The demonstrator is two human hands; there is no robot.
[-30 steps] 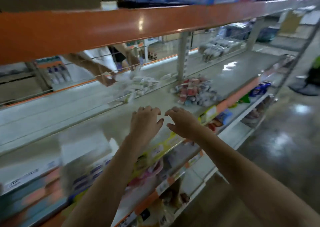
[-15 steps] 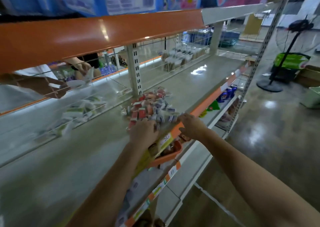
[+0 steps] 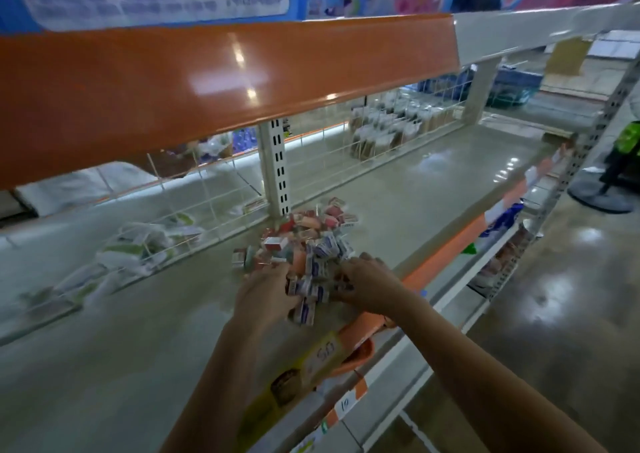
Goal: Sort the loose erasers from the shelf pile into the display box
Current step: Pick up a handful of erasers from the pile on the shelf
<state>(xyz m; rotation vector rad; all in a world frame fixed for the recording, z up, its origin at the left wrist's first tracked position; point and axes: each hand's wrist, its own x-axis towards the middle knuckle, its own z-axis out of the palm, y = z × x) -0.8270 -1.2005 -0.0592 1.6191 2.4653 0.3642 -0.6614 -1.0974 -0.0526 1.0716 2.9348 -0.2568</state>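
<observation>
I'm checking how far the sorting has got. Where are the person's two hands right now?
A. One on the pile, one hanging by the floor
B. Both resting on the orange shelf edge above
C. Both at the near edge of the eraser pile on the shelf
C: the left hand and the right hand both sit at the near edge of the eraser pile on the shelf.

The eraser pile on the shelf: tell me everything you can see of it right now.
The eraser pile is a loose heap of small wrapped blocks, red and pink sleeves toward the back, blue-and-white ones toward the front. It lies on the grey shelf, just in front of the white slotted upright. The left hand and right hand touch its near edge, a few erasers between them. Print is too blurred to read.
</observation>
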